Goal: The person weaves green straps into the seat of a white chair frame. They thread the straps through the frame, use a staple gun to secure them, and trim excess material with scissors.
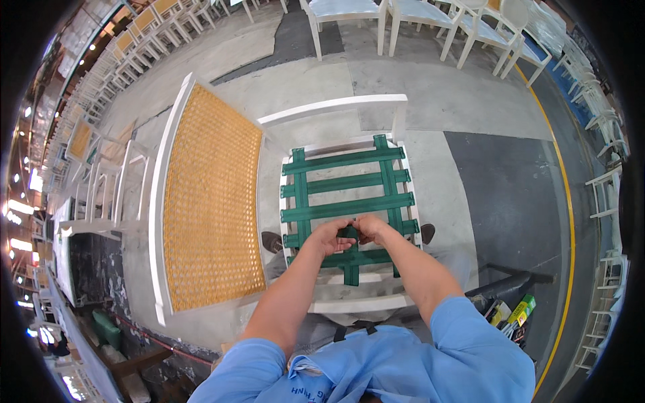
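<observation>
One left hand (329,237) and one right hand (368,229) are meeting at a green strap (351,275), whether gripping it I cannot tell, strap crossing a white armchair's seat frame (286,202), cane backrest (213,195) standing at left, white chairs (346,8) lining up beyond.

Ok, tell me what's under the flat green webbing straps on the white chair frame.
Grey concrete floor shows through the gaps; whatever the green webbing straps cover is hidden.

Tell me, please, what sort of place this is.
Probably a furniture workshop: white-framed chairs stand in rows, and flat green webbing straps cross an uncushioned white chair frame with a golden cane back.
</observation>
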Motion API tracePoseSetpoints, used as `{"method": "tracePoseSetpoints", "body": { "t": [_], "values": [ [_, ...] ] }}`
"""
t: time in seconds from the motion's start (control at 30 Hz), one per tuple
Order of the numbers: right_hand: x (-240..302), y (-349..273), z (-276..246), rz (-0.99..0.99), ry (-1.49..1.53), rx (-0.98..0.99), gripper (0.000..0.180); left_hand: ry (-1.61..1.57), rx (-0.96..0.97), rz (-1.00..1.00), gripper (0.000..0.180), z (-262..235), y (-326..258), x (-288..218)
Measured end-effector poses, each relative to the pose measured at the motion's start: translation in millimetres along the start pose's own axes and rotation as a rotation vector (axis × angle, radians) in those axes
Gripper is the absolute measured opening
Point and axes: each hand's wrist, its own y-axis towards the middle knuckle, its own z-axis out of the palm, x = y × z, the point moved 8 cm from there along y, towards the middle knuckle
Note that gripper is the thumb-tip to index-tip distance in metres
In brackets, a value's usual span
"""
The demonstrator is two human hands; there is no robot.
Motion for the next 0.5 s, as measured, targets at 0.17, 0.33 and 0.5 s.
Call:
{"method": "tracePoseSetpoints", "body": {
  "t": [0.17, 0.33, 0.5],
  "values": [
    [25, -14, -47, -0.073, -0.397, -0.306, 0.021, -0.325, -0.203, 0.071, 0.031, -13, 47, 17],
    [115, -24, -62, -0.478, -0.769, -0.656, 0.032, -0.676, -0.214, 0.123, 0.024, -20, 64, 13],
    [91, 27, -54, 0.028, -1.01, -0.449, 0.056, -0.891, -0.089, 0.257, 0.023, -11, 78, -7]
  ]
}}
